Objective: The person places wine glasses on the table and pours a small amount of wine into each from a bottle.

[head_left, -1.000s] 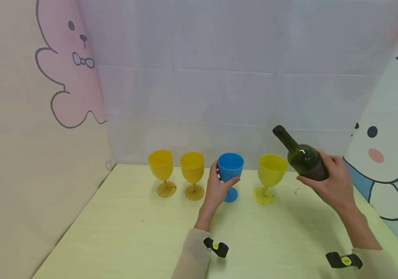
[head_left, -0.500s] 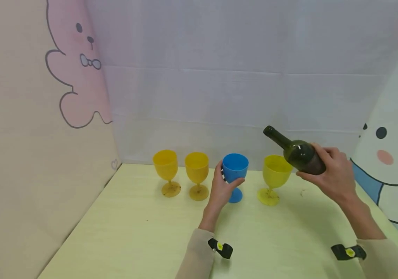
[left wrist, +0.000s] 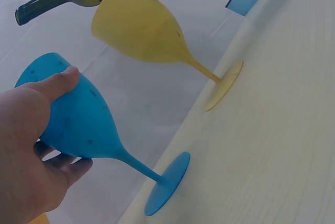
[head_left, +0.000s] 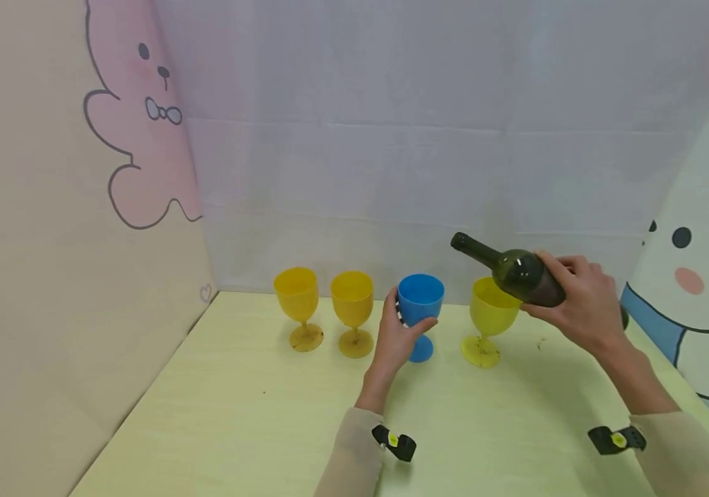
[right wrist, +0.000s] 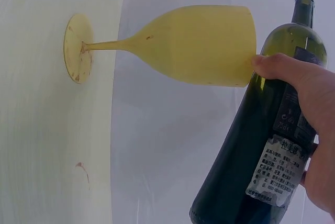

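My left hand (head_left: 394,335) grips the bowl of a blue goblet (head_left: 420,301), thumb on the near side and fingers behind it; the goblet stands upright on the table. In my right hand (head_left: 584,304) is a dark green wine bottle (head_left: 525,275), held round its body and tilted, its neck pointing up and left toward the blue goblet. Below and behind the bottle stands a yellow-green goblet (head_left: 492,310). The right wrist view shows a white printed label (right wrist: 277,171) on the bottle, and the thumb right by the rim of the yellow goblet (right wrist: 199,46).
Two orange-yellow goblets, one at the far left (head_left: 297,295) and one beside it (head_left: 352,298), stand left of the blue one. The pale table (head_left: 236,428) meets a white cloth backdrop (head_left: 342,172). Walls with cartoon animals flank it on both sides.
The bottle has moved left over the yellow-green goblet and tilted closer to level, its mouth nearer the blue goblet. The left hand keeps its hold; the whole head view has shifted slightly.
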Action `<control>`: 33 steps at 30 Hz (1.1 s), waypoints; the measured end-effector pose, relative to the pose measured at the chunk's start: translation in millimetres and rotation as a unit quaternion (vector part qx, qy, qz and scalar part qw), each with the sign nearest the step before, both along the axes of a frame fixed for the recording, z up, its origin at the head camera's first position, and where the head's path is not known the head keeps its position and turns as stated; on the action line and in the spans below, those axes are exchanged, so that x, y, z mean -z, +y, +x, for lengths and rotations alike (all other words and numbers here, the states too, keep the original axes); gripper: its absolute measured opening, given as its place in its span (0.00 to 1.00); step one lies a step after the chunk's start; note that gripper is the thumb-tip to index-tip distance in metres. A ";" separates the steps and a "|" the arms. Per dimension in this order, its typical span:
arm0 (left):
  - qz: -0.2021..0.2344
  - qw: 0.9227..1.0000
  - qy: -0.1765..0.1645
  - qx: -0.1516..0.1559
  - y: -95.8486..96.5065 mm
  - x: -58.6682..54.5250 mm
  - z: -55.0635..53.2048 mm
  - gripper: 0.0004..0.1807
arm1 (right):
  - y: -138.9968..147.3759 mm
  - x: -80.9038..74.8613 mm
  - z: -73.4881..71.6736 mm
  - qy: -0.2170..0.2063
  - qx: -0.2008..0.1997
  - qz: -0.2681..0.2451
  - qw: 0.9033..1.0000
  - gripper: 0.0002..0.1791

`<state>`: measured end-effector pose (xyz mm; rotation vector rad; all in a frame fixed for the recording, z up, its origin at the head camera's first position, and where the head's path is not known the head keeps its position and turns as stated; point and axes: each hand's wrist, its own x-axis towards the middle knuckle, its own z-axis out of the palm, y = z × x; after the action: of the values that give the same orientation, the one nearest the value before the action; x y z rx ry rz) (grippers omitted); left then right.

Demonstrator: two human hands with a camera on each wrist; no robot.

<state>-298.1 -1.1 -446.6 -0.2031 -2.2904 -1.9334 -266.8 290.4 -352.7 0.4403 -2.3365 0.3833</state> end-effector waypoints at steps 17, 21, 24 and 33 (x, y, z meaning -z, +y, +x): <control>-0.005 1.000 -0.001 -0.001 0.9 3.2 1.1 0.51 | -2.4 -11.8 -2.4 0.001 -0.001 0.061 0.998 0.57; -0.008 1.000 -0.004 -0.003 0.8 2.4 0.8 0.51 | -4.4 -16.2 -2.5 0.003 -0.005 0.084 0.996 0.57; -0.008 1.000 -0.004 -0.004 0.5 1.8 0.6 0.51 | -5.5 -19.3 -3.2 0.008 -0.008 0.102 0.995 0.57; -0.004 1.000 -0.001 0.000 0.5 2.1 -0.7 0.50 | -7.0 -25.3 -7.7 0.040 -0.016 0.152 0.988 0.56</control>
<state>-298.8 -0.6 -448.7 -0.2031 -2.2992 -1.9256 -274.5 283.4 -327.4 0.6255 -2.3181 0.0211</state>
